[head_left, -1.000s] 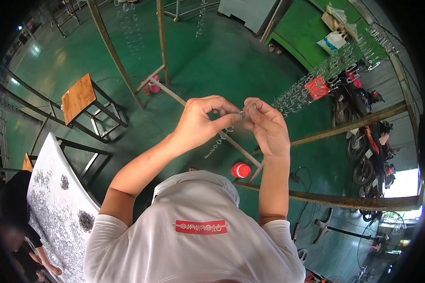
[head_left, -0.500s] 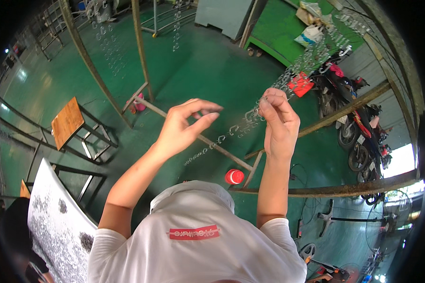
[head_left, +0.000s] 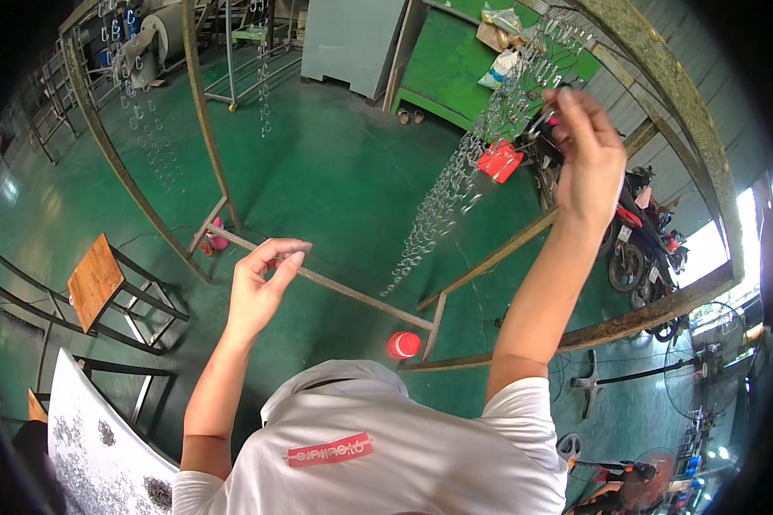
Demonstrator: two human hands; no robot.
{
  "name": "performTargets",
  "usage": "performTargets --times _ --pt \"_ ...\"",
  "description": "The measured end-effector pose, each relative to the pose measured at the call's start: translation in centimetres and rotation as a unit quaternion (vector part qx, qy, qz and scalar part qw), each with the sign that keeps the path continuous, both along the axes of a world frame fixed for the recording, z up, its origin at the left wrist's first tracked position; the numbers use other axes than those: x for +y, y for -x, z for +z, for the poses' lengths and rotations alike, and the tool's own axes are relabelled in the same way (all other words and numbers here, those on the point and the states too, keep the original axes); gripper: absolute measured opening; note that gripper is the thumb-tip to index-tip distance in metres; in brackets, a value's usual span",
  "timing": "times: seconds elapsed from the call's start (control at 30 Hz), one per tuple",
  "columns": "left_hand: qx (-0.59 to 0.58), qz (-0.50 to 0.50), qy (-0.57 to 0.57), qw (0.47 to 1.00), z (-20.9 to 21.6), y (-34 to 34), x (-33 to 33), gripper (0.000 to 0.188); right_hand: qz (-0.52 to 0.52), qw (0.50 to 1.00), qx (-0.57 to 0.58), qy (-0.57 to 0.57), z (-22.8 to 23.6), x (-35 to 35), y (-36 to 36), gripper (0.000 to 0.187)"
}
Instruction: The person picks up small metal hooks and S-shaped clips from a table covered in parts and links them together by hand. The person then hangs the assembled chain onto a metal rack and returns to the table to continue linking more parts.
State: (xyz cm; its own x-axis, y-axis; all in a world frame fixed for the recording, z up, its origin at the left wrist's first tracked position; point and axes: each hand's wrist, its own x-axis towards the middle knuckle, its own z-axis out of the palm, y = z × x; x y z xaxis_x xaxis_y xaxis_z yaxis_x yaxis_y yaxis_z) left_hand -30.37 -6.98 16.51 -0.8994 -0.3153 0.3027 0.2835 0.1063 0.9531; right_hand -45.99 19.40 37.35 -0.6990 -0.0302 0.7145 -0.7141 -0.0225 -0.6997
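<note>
My right hand [head_left: 591, 167] is raised at the upper right, thumb and fingers closed on a small metal hook [head_left: 538, 126] that juts out past the fingertips. Just left of it, several strands of linked metal hooks [head_left: 455, 184] hang in a dense bunch and taper downward. Lower and to the left, my left hand [head_left: 264, 283] is held in the air with thumb and forefinger tips brought together. Nothing shows between those fingertips, and the hand is apart from the strands.
A frame of worn bars [head_left: 335, 287] surrounds me. More hook strands [head_left: 137, 94] hang at the far left. A red container [head_left: 404, 345] is on the green floor. A wooden-topped stool [head_left: 94, 281] and white speckled panel [head_left: 82, 429] are at left; motorbikes [head_left: 631, 249] and a fan [head_left: 704, 360] at right.
My right hand has moved up and right, from beside a strand to near the upper hooks. My left hand has drawn left and down, its fingertips closing together. The view has shifted.
</note>
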Motion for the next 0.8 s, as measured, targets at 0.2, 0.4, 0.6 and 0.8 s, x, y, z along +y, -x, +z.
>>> performTargets --times 0.2,0.4,0.6,0.8 --pt "-0.038 -0.02 -0.013 0.999 -0.8 0.1 0.3 0.016 -0.064 0.997 0.035 -0.001 4.5 2.8 2.9 0.022" --pt "-0.041 -0.012 -0.027 0.999 -1.5 0.6 1.3 0.016 -0.049 0.998 0.042 0.021 7.8 5.6 6.1 0.021" --pt "-0.02 0.01 -0.024 0.999 -1.9 1.0 1.8 0.016 0.056 0.994 0.039 0.081 10.3 8.7 11.9 0.023" --pt "-0.032 0.017 -0.026 0.999 -2.4 1.1 2.1 0.017 0.035 0.983 0.119 0.133 8.9 6.8 11.2 0.022"
